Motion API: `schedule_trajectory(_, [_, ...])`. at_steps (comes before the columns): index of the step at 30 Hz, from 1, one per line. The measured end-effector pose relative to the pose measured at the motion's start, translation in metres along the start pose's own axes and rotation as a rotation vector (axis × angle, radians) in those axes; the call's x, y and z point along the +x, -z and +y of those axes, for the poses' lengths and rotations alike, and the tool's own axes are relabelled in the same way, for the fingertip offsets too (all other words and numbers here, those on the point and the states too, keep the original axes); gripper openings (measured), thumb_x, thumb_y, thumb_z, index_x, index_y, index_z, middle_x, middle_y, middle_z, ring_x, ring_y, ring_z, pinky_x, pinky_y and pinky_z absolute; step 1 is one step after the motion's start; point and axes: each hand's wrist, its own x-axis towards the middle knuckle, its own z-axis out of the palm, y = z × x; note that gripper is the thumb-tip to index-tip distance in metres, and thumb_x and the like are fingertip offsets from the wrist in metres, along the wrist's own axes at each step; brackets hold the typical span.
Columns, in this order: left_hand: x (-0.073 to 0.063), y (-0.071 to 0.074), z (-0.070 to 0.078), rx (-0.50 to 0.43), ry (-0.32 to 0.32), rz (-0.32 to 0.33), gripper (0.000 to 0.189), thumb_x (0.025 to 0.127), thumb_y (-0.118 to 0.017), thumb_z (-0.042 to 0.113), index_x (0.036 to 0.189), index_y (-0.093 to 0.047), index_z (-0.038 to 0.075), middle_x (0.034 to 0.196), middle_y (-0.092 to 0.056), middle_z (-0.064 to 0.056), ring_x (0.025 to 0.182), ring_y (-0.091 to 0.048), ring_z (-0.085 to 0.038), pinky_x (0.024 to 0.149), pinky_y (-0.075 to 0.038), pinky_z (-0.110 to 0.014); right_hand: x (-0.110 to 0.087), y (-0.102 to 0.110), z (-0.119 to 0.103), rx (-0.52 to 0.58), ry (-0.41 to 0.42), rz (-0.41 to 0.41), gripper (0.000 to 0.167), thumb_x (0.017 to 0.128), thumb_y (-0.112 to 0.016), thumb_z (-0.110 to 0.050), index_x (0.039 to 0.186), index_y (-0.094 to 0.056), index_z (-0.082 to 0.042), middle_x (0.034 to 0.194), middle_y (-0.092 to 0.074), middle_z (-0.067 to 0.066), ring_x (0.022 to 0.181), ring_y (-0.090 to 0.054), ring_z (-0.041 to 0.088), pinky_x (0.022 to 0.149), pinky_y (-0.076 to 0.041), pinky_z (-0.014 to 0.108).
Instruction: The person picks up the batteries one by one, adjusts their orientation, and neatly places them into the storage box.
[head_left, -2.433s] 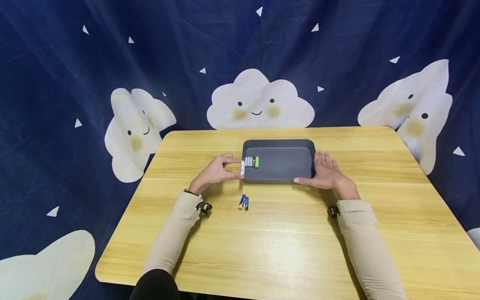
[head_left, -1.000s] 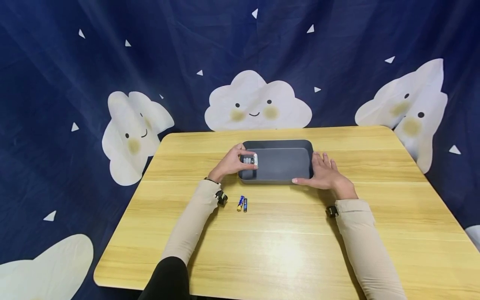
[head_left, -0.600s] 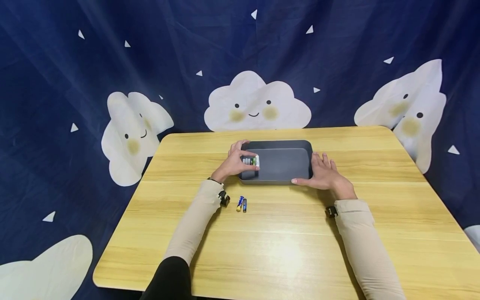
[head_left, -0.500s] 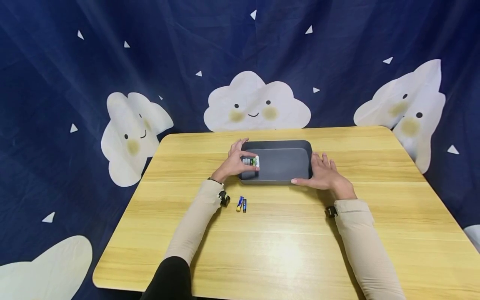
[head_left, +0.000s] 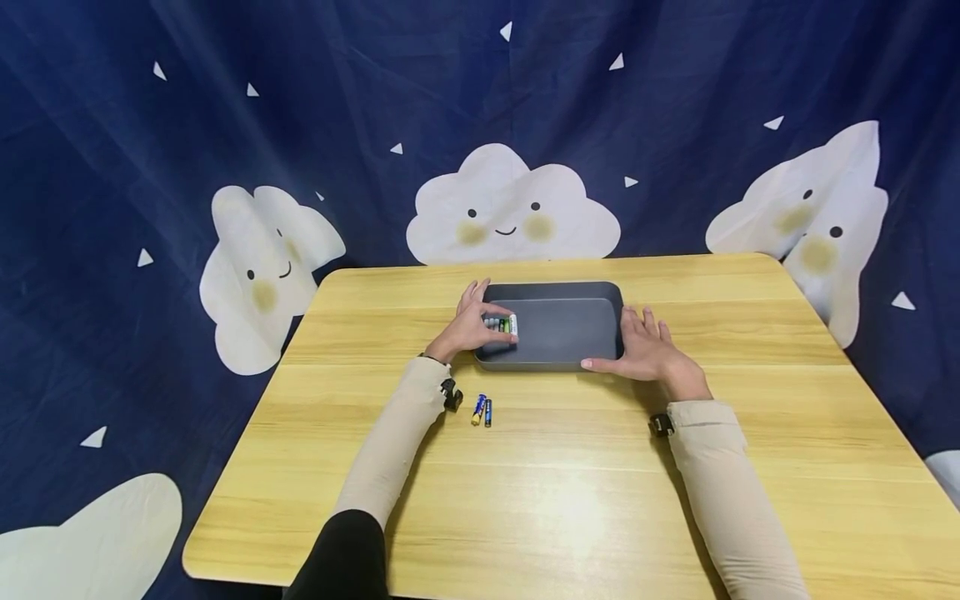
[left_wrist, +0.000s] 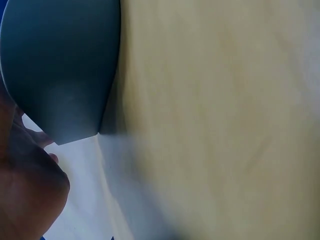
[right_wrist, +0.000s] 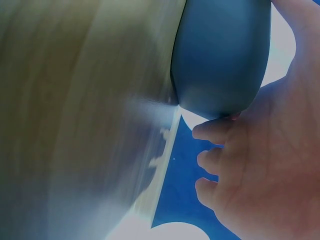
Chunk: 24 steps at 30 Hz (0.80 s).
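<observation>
In the head view my left hand (head_left: 467, 327) reaches over the left end of a dark grey tray (head_left: 577, 333). Its thumb and index finger pinch a white battery (head_left: 513, 326) by the two ends. Just left of that battery lies a row of grey and green batteries (head_left: 491, 323), partly covered by the fingers. My right hand (head_left: 651, 346) rests against the tray's right end, thumb on the front rim and fingers straight along the side. Both wrist views show the tray's outer wall (left_wrist: 60, 65); the white battery is hidden there.
Two blue-and-gold or blue batteries (head_left: 482, 410) lie on the wooden table (head_left: 570, 483) in front of the tray. Behind the table hangs a dark blue curtain (head_left: 360, 100) printed with white clouds.
My left hand has carried the white battery from the tray's left rim rightward, to beside the green battery inside. In the last half second it barely moves. The right hand stays put.
</observation>
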Motion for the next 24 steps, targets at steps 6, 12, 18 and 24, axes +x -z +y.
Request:
schedule_trajectory(6, [0.0009,0.0002,0.0028,0.024,0.027,-0.015,0.054,0.074,-0.093,0.042,0.120,-0.079,0.018,0.176,-0.006,-0.004,0.163,0.006,-0.035,0.128,-0.003,-0.064,-0.0001,0.0000,0.0001,-0.001,-0.002,-0.002,0.141,0.081,-0.059,-0.086,0.161,0.009,0.008,0.170,0.004,0.031,0.157,0.010,0.052,0.125,0.005,0.069])
schedule_trajectory(12, [0.0028,0.0001,0.0020,0.072,0.018,-0.028,0.055,0.076,-0.092,0.044,0.122,-0.078,0.018,0.176,-0.006,-0.006,0.162,0.005,-0.037,0.129,-0.002,-0.061,0.0001,-0.0003,0.0001,0.004,-0.003,-0.004,0.142,0.080,-0.059,-0.086,0.161,0.009,0.007,0.170,0.004,0.031,0.157,0.010,0.052,0.125,0.006,0.069])
schedule_trajectory(18, [0.0047,0.0002,0.0029,0.129,0.012,-0.046,0.055,0.077,-0.090,0.045,0.124,-0.077,0.019,0.176,-0.005,-0.008,0.162,0.003,-0.039,0.130,0.000,-0.059,0.0007,-0.0003,0.0005,-0.001,0.003,-0.004,0.140,0.081,-0.059,-0.085,0.161,0.009,0.007,0.170,0.004,0.031,0.157,0.010,0.053,0.124,0.005,0.069])
schedule_trajectory(24, [0.0075,-0.0010,0.0026,0.182,0.018,-0.071,0.055,0.079,-0.088,0.047,0.125,-0.076,0.020,0.176,-0.002,-0.008,0.162,0.003,-0.037,0.130,0.001,-0.057,0.0000,0.0002,-0.0004,0.002,0.003,-0.008,0.140,0.082,-0.059,-0.085,0.162,0.009,0.007,0.170,0.005,0.031,0.157,0.010,0.053,0.124,0.005,0.069])
